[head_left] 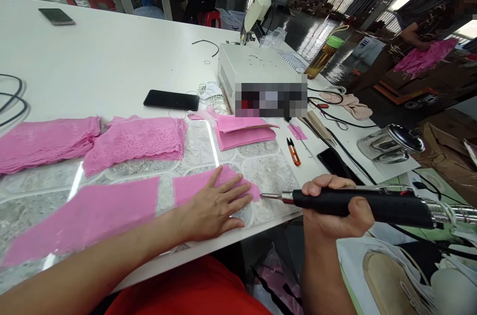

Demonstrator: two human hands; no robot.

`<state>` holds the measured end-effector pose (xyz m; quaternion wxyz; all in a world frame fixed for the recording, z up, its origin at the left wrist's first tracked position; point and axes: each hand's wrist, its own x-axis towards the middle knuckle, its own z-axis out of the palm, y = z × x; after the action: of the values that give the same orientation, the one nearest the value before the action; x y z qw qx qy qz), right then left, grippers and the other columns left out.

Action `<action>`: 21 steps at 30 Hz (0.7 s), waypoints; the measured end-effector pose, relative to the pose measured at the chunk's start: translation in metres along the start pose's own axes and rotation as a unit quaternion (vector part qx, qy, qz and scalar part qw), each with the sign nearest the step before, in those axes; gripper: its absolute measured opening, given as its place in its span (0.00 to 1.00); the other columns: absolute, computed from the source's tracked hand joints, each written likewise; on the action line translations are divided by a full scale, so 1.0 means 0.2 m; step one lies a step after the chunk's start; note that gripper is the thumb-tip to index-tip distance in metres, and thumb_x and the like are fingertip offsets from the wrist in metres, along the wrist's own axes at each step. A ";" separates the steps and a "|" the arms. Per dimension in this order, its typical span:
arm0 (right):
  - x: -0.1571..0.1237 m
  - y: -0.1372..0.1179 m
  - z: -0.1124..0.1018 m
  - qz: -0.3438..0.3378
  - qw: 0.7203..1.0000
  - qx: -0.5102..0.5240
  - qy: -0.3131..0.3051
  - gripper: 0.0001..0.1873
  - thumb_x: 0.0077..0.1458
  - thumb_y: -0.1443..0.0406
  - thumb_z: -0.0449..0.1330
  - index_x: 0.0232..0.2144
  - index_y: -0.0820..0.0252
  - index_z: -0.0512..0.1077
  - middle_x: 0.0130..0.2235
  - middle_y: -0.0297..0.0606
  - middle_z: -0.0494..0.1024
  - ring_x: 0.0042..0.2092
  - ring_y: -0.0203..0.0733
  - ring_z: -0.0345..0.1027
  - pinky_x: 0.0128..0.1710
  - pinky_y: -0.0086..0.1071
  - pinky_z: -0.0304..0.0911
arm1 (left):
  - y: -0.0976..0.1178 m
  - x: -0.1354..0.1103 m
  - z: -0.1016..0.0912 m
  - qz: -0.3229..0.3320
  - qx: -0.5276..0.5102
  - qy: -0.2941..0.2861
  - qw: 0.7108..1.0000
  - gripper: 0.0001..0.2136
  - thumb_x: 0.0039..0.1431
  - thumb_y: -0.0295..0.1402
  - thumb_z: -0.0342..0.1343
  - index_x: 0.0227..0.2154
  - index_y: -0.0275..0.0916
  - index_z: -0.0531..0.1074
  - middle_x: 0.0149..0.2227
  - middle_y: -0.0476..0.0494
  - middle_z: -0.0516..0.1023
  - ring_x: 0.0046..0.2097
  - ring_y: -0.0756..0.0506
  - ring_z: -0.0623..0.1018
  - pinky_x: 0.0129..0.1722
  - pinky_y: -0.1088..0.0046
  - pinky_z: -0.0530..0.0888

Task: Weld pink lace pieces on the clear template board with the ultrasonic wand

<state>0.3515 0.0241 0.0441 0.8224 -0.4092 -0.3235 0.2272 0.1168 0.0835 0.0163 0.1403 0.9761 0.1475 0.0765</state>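
My left hand (214, 201) lies flat with fingers spread on a small pink fabric piece (194, 187) near the table's front edge. My right hand (335, 210) is closed around the black handle of a hot cutting tool (372, 203). The tool's thin metal tip (270, 196) points left and meets the right end of that fabric piece. A longer pink fabric strip (89, 218) lies to the left of it on a glass sheet over a lace pattern (268, 171).
Stacks of pink lace (136, 141) and folded pink pieces (242, 133) lie behind. A black phone (171, 100), orange snips (293, 151), a white machine box (253, 69) and cables sit further back. A metal stand (389, 143) is at the right. People work in the background.
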 end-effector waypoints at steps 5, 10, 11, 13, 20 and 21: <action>0.00 0.00 0.01 -0.009 1.000 -0.008 -0.012 0.13 0.40 0.56 0.56 0.21 0.60 0.69 0.21 0.32 0.71 0.17 0.34 0.63 0.15 0.30 0.61 | 0.00 0.00 0.00 0.001 0.001 0.003 1.000 0.26 0.69 0.48 0.40 0.63 0.41 0.58 0.65 0.41 0.59 0.67 0.37 0.56 0.65 0.43 0.35; 0.01 -0.01 0.01 0.004 1.000 -0.001 -0.016 0.12 0.40 0.57 0.56 0.21 0.60 0.70 0.21 0.33 0.71 0.18 0.34 0.63 0.15 0.30 0.61 | -0.01 0.00 0.01 -0.001 0.005 0.001 1.000 0.26 0.69 0.49 0.40 0.63 0.41 0.59 0.66 0.42 0.59 0.67 0.37 0.56 0.66 0.47 0.36; 0.01 -0.01 0.00 0.002 1.000 -0.001 -0.012 0.12 0.39 0.57 0.55 0.21 0.61 0.70 0.21 0.33 0.71 0.18 0.33 0.62 0.15 0.30 0.61 | -0.01 0.00 0.01 -0.001 0.004 -0.001 1.000 0.26 0.69 0.49 0.40 0.63 0.40 0.59 0.66 0.42 0.59 0.67 0.37 0.56 0.66 0.47 0.36; 0.02 -0.02 -0.01 -0.009 1.000 -0.002 0.004 0.13 0.38 0.56 0.54 0.21 0.61 0.70 0.21 0.33 0.71 0.17 0.33 0.61 0.15 0.30 0.60 | 0.00 0.00 0.01 0.000 -0.002 -0.005 1.000 0.26 0.69 0.49 0.40 0.63 0.40 0.59 0.65 0.41 0.59 0.67 0.37 0.56 0.66 0.47 0.37; 0.00 -0.08 0.03 0.016 0.997 -0.004 0.071 0.13 0.29 0.55 0.53 0.17 0.58 0.66 0.17 0.31 0.62 0.16 0.33 0.56 0.12 0.30 0.53 | 0.04 -0.05 -0.20 -0.040 -0.008 0.014 0.999 0.24 0.70 0.42 0.42 0.64 0.37 0.56 0.68 0.36 0.52 0.69 0.37 0.52 0.65 0.45 0.47; -0.02 -0.09 0.04 0.025 0.997 -0.008 0.077 0.12 0.28 0.55 0.52 0.16 0.57 0.66 0.17 0.31 0.61 0.16 0.33 0.54 0.11 0.30 0.51 | 0.03 -0.08 -0.25 -0.051 -0.009 0.020 0.998 0.21 0.70 0.38 0.41 0.62 0.36 0.59 0.67 0.37 0.54 0.69 0.38 0.52 0.65 0.46 0.50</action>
<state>0.3441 0.0163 0.0611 0.8357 -0.4400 -0.2502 0.2131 0.0936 0.0858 0.0629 0.1495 0.9643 0.1989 0.0902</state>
